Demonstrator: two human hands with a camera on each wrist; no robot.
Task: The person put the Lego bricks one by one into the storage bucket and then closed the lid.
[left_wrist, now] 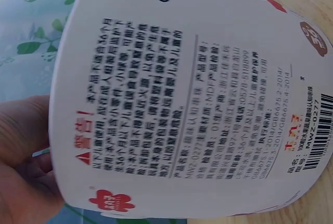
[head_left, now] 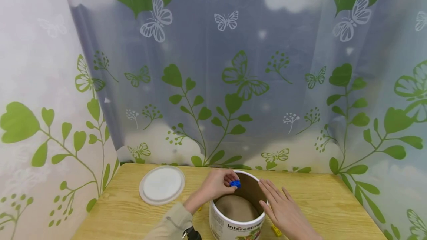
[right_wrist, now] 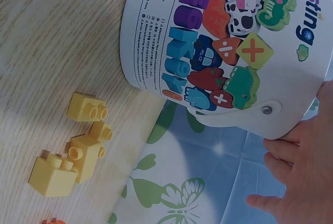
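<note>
A round white bucket (head_left: 237, 224) with a printed label stands at the table's front, its top uncovered and its brown inner floor in sight. Over its left rim, my left hand (head_left: 218, 185) pinches a blue toy building block (head_left: 235, 184) just inside the mouth. My right hand (head_left: 283, 206) rests against the bucket's right rim with fingers extended, holding nothing. In the right wrist view, those fingers touch the bucket (right_wrist: 223, 41) near its handle joint. The left wrist view shows the label side of the bucket (left_wrist: 187, 104), which hides most of the left hand (left_wrist: 26, 156).
A round white lid (head_left: 162, 185) lies on the wooden table (head_left: 116, 203) to the left. Several yellow blocks (right_wrist: 83, 156) sit beside the bucket's right side, and an orange piece (right_wrist: 53, 221) shows at the frame edge. A patterned curtain (head_left: 207, 66) hangs behind the table.
</note>
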